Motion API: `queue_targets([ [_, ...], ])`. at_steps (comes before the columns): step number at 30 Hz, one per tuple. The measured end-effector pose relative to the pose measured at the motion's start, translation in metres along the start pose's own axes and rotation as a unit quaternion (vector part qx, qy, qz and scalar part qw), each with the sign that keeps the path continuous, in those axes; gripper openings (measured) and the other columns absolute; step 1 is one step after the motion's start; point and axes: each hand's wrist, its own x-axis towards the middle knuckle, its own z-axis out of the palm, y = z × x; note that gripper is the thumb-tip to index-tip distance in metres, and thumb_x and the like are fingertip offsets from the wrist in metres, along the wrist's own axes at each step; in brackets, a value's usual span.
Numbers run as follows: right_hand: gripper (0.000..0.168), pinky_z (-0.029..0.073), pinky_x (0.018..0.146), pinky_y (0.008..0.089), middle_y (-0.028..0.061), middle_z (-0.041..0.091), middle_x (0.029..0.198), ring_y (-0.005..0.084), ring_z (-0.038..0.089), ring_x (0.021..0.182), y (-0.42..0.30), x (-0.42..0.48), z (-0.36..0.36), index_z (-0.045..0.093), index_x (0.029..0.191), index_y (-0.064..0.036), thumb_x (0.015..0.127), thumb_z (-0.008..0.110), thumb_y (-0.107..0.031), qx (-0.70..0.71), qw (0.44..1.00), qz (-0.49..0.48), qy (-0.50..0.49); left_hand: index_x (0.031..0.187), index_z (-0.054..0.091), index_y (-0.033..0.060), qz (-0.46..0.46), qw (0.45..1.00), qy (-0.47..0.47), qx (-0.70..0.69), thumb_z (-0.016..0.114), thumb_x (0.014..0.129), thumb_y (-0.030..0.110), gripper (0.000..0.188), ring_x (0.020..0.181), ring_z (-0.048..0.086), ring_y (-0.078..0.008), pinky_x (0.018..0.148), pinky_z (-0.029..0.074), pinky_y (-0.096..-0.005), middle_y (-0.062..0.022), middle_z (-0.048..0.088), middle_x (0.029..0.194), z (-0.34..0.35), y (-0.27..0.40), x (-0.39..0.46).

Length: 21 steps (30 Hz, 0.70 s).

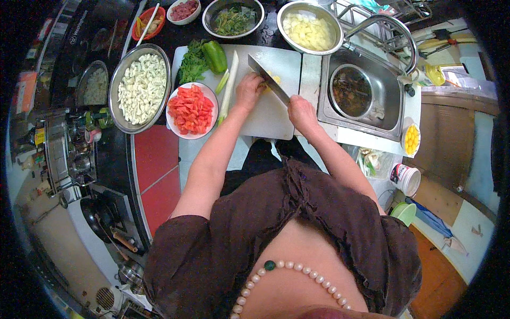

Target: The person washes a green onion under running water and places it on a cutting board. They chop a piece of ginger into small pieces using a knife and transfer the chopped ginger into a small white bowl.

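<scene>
My right hand [301, 113] grips the handle of a kitchen cleaver [269, 79], its blade slanting up and left over a white cutting board [275, 123]. My left hand [249, 91] is curled beside the blade, its fingertips holding down a yellow piece of food, probably ginger, mostly hidden by fingers and blade. Small yellow cut bits [275, 79] lie just beyond the cleaver. Left of my left hand, a peeled scallion stalk [229, 87] lies lengthwise on the board. A green bell pepper [215, 57] and leafy herbs [193, 63] rest at its far left corner.
A plate of diced tomato [190, 109] overlaps the board's left edge, beside a steel bowl of cauliflower pieces [142, 89]. Behind stand bowls of potato chunks [308, 32], greens [234, 20] and raw meat [183, 10]. To the right is a steel sink [388, 119] holding a bowl [350, 91].
</scene>
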Motion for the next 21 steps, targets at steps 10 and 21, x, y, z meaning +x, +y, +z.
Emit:
queue_targets([
  [10,0.01,0.05,0.07,0.0519,0.0227,0.061,0.088,0.0423,0.062,0.078,-0.007,-0.003,-0.003,0.056,0.086,0.001,0.083,0.049,-0.005,-0.035,0.999,0.002,-0.012,0.087,0.065,0.0069,0.028,0.999,0.023,-0.001,0.072,0.066,0.007,0.023,0.092,0.058,-0.0293,0.077,0.049,-0.0397,-0.0074,0.062,0.096,0.005,-0.009,-0.002],
  [21,0.009,0.05,0.07,0.0518,0.0244,0.062,0.089,0.0431,0.062,0.081,-0.009,-0.007,-0.001,0.056,0.084,0.002,0.082,0.051,-0.006,-0.014,1.0,0.006,-0.003,0.087,0.066,0.0056,0.007,1.0,0.013,-0.01,0.068,0.069,0.005,0.018,0.093,0.058,-0.0304,0.08,0.049,-0.0404,-0.008,0.063,0.098,0.002,-0.005,-0.006],
])
